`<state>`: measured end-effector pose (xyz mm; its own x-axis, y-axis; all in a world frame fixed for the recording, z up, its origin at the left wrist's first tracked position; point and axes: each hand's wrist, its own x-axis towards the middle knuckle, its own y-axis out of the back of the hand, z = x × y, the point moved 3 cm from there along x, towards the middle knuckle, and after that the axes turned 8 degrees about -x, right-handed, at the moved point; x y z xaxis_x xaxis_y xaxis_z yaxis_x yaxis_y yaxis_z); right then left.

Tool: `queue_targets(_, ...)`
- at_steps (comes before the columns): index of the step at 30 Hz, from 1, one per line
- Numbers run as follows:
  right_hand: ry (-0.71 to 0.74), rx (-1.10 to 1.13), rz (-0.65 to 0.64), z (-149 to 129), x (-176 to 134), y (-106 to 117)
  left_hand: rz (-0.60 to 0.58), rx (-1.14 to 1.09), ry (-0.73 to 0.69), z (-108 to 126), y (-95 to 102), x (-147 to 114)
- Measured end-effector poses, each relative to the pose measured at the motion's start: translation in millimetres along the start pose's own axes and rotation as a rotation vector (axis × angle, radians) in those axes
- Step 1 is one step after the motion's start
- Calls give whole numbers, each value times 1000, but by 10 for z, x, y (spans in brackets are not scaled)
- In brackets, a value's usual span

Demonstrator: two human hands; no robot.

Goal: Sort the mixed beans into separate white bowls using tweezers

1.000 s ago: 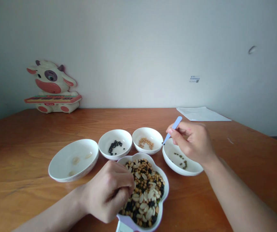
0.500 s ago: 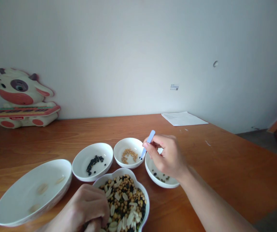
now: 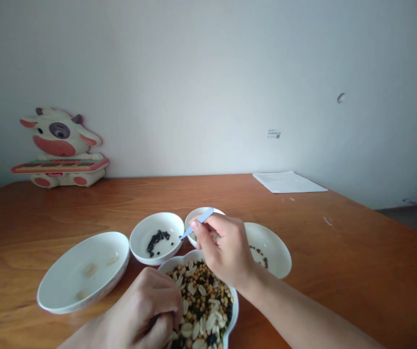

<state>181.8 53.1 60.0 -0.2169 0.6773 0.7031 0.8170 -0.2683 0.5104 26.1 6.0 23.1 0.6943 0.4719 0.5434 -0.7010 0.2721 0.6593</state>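
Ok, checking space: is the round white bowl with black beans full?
No: the bowl has black beans on only part of its bottom.

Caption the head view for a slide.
Right hand holding blue tweezers near black-bean bowl, left hand beside mixed beans.

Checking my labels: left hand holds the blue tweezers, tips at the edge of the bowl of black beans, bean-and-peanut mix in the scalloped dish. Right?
Wrong hand: the head view shows the right hand holding the blue tweezers. Tips at the edge of the bowl of black beans, mix in the scalloped dish.
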Motion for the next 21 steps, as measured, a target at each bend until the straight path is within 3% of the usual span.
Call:
queue_targets(3, 28, -11, -64, -113, 80, -156, 7, -5, -3, 36, 21, 2)
queue_targets(6, 18, -28, -128, -155, 147, -156, 7, -21, 12, 32, 24, -27)
queue_targets(11, -62, -38, -81, 24, 102, 306, 32, -5, -19, 46, 58, -67)
queue_targets(16, -208, -71, -101, 383, -223, 856, 77, 21, -53, 112, 115, -34)
queue_targets(21, -267, -196, -213, 600, -577, 1011, 81, 5, -67, 108, 95, 2)
